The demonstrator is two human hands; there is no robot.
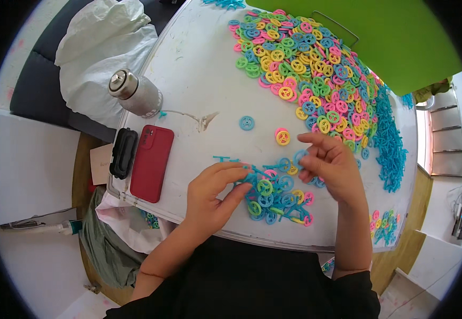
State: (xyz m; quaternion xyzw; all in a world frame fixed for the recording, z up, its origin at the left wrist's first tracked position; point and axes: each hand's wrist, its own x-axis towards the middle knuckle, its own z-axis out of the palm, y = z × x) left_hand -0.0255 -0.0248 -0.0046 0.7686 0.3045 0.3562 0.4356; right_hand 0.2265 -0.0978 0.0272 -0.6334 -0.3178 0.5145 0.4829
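My right hand pinches a small blue plastic wheel between thumb and fingers, just off the near edge of the big wheel pile. Lower and to the left, my left hand has its thumb and fingers closed around a blue plastic piece, partly hidden by the fingertips. Beneath and between both hands is a small heap of blue sticks with coloured wheels. A lone blue wheel and a pink and yellow pair of wheels lie apart on the white table.
A large pile of coloured wheels covers the far right, beside a heap of blue sticks. More pieces lie at the near right. On the left are a red phone, a black case and a steel bottle.
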